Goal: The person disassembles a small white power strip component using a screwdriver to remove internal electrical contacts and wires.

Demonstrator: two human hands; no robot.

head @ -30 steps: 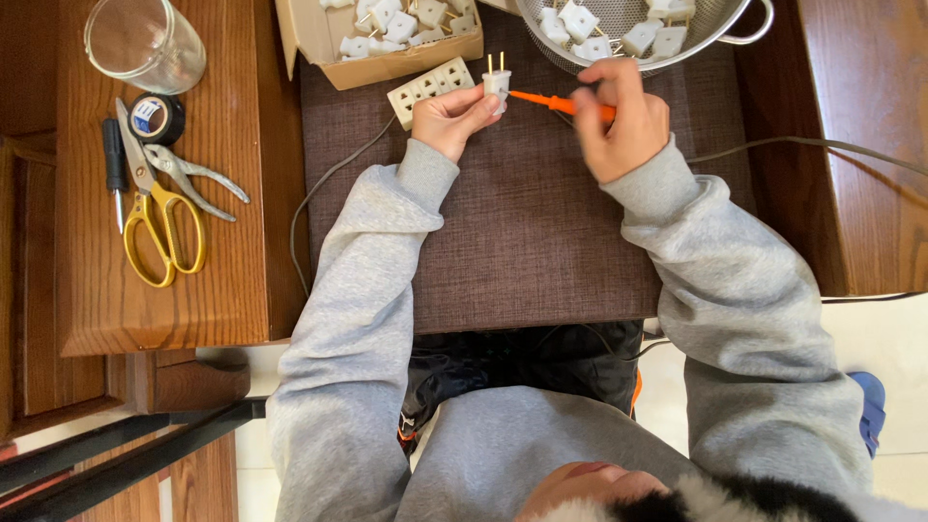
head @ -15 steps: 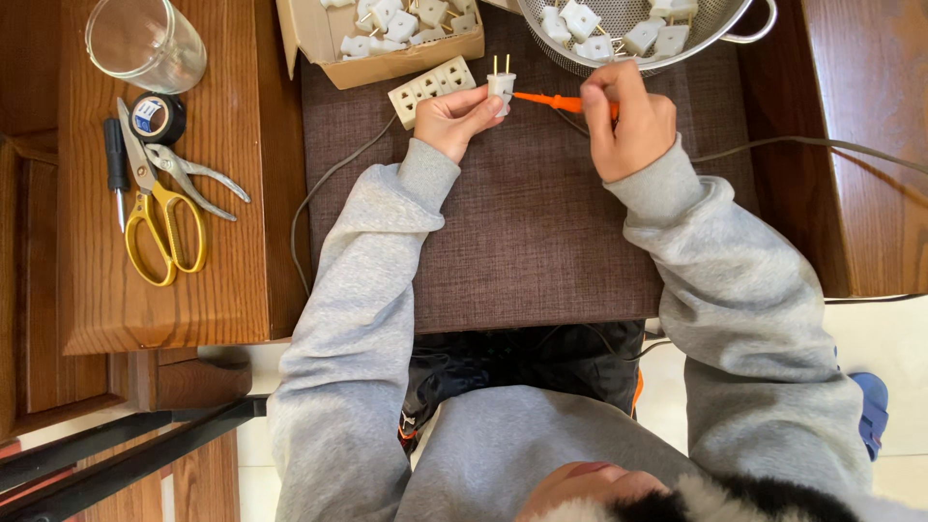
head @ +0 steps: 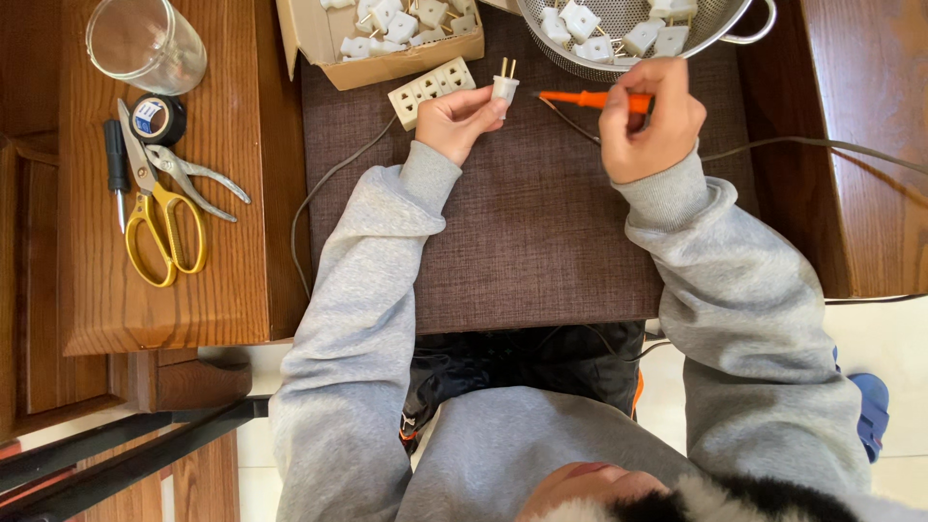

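Pinching white two-pin plug (head: pixel 504 89) upright in left hand (head: pixel 462 121) above brown mat (head: pixel 522 242); right hand (head: pixel 646 124) gripping orange screwdriver (head: pixel 585 98), tip just beside plug; screw-work step, probably; next: tip seated squarely.

A home turned small assembly bench; a varnished wooden tabletop (head: pixel 174 290) with a brown woven mat (head: pixel 522 242); a cardboard box of white plastic plugs (head: pixel 387 29), a steel colander (head: pixel 628 39) holding more; yellow-handled scissors (head: pixel 159 227), steel pliers (head: pixel 198 179), black tape roll (head: pixel 157 118).
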